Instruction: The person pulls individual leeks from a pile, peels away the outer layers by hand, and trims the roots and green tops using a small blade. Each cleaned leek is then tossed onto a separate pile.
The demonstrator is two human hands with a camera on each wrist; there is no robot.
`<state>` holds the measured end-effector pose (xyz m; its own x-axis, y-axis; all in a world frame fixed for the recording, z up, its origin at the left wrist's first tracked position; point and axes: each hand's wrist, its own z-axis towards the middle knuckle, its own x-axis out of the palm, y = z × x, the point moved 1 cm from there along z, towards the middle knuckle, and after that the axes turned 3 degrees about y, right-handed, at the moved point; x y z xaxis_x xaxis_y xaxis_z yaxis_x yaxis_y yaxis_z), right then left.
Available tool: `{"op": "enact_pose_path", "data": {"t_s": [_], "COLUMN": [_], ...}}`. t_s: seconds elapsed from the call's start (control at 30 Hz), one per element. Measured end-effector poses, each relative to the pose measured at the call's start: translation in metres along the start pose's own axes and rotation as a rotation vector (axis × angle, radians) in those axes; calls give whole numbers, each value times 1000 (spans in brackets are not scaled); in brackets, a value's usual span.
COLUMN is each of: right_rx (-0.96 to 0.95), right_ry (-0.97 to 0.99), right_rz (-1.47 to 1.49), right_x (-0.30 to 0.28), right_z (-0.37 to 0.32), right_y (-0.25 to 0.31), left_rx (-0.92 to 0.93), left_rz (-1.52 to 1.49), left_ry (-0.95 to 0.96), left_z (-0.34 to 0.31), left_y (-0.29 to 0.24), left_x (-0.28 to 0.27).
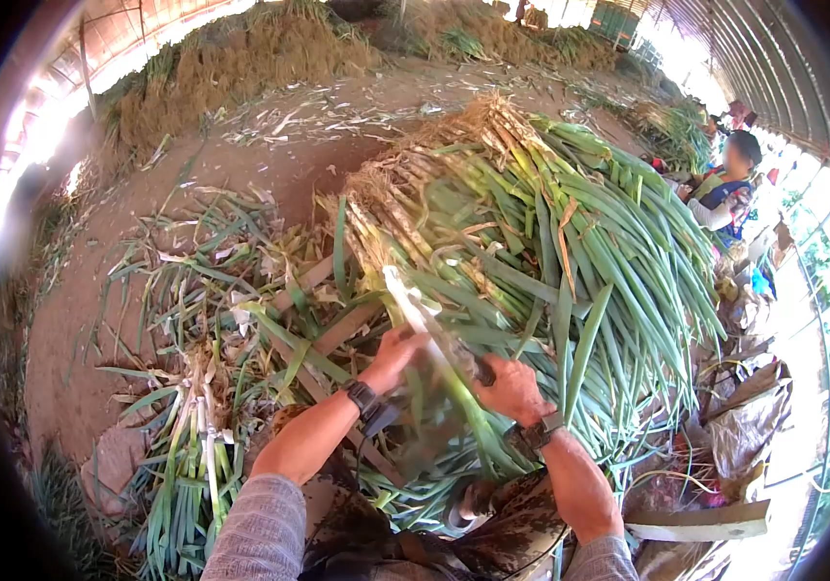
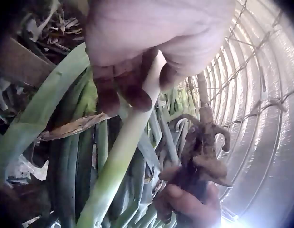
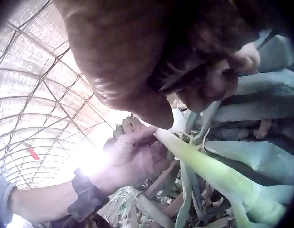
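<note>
My left hand [image 1: 397,356] pinches the pale shank of a long green onion [image 1: 466,399], its white end tilted up and away from me. In the left wrist view, thumb and fingers close round the white part of this green onion [image 2: 121,145]. To the right of the stalk, my right hand [image 1: 514,389] grips a dark object. That dark, knobbly object [image 2: 197,156] has brown curled projections in the left wrist view; I cannot tell what it is. In the right wrist view my right hand [image 3: 123,52] is close above the stalk [image 3: 204,164], near my left hand [image 3: 137,156].
A large heap of green onions [image 1: 608,232] lies ahead and right. Stripped leaves [image 1: 211,242] litter the ground at left, beside a smaller bunch [image 1: 197,445]. Wooden boards [image 1: 347,329] stick out before me. A person [image 1: 724,189] is at the far right; a root-covered pile [image 1: 241,77] stands behind.
</note>
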<state>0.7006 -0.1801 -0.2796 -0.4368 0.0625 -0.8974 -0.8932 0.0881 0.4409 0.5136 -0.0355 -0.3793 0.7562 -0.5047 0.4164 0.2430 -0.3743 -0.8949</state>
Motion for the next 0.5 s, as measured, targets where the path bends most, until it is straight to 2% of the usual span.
{"op": "enact_pose_path", "data": {"t_s": [0.1,0.17,0.3,0.37,0.5], "right_rx": [47,53,37,-17,-77], "right_ry": [67,120,150,45,-13], "right_rz": [-49,-41,-56,48,48], "right_x": [-1,-4,-4,-5,1], "right_z": [1,0,0,2,3], "right_y": [-5,-5,-4,-1,2], "left_rx": [-57,-90,-31,-24,-141], "left_rz": [-110,-244,-72,8,-149], "left_ry": [9,-54,-41,11,58], "left_z": [-4,-6,-5,-6,-10], "left_y": [-4,-8,-3,-7,-11], "left_x": [-1,-7,-11,-10,-15]}}
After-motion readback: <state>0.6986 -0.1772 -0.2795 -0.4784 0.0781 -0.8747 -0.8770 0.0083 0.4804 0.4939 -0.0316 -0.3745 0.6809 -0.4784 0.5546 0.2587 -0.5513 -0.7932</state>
